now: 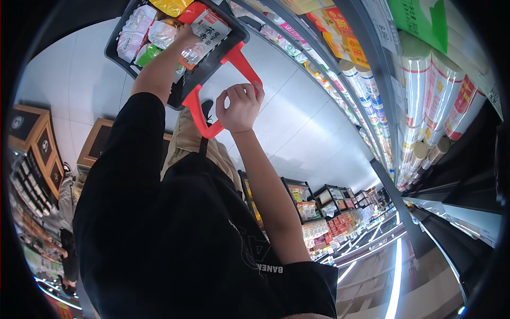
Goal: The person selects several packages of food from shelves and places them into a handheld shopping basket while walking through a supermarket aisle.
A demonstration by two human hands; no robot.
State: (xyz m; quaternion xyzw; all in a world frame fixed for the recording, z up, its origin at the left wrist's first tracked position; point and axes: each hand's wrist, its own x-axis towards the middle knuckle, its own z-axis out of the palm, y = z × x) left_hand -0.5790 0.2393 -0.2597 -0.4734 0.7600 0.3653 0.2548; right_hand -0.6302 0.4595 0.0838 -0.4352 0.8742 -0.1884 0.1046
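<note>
A black plastic shopping basket with a red handle hangs before me, filled with packaged food. My right hand is curled around the handle's grip. Over the basket's goods, my left hand holds the edge of a white and red food packet that bears writing; part of its fingers is hidden. Beside that hand lie a clear-wrapped pack and a green and white packet. A white bumpy pack and a yellow packet sit farther along.
A refrigerated shelf unit rises close on my right, with tube-shaped packs and orange packets. Wood-framed display boxes stand on the left. Dark racks of goods and another person are behind.
</note>
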